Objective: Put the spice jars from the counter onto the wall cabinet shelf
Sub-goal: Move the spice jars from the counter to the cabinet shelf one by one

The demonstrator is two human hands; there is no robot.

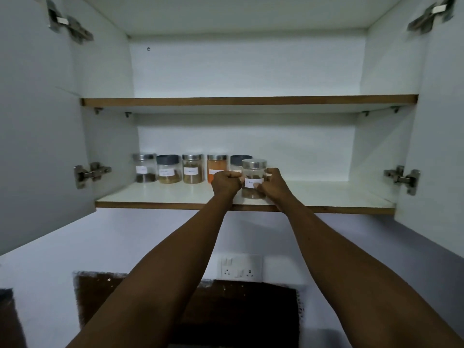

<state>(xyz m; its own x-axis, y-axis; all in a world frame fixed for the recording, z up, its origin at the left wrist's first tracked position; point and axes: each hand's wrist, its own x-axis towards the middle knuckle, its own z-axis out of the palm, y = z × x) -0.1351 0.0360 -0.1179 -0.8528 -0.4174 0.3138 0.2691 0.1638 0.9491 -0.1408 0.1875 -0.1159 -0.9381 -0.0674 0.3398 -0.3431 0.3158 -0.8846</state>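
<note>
- Jars on lower shelf (175, 194): five stand in a row at the back left, namely steel-lid jar (144, 168), dark-lid jar (169, 169), second steel-lid jar (192, 168), orange-powder jar (216, 167), and a second dark-lid jar (238, 162) half hidden.
- Sixth jar (253, 178), steel lid, white label, brown contents, sits near the shelf's front edge, forward of the row.
- Left hand (226, 183): curled against the sixth jar's left side. Right hand (272, 183): fingers wrapped on its right side. Both appear to grasp it.
- Judgement: task well along; this jar looks set down but not yet pushed back in line. Counter is out of view, so remaining jars cannot be counted.
- Surroundings: upper shelf (248, 101) bare; both doors open, hinges (91, 173) clear of the work; wall socket (241, 268) below.
- Obstruction: none evident; free shelf space lies right of the row.
</note>
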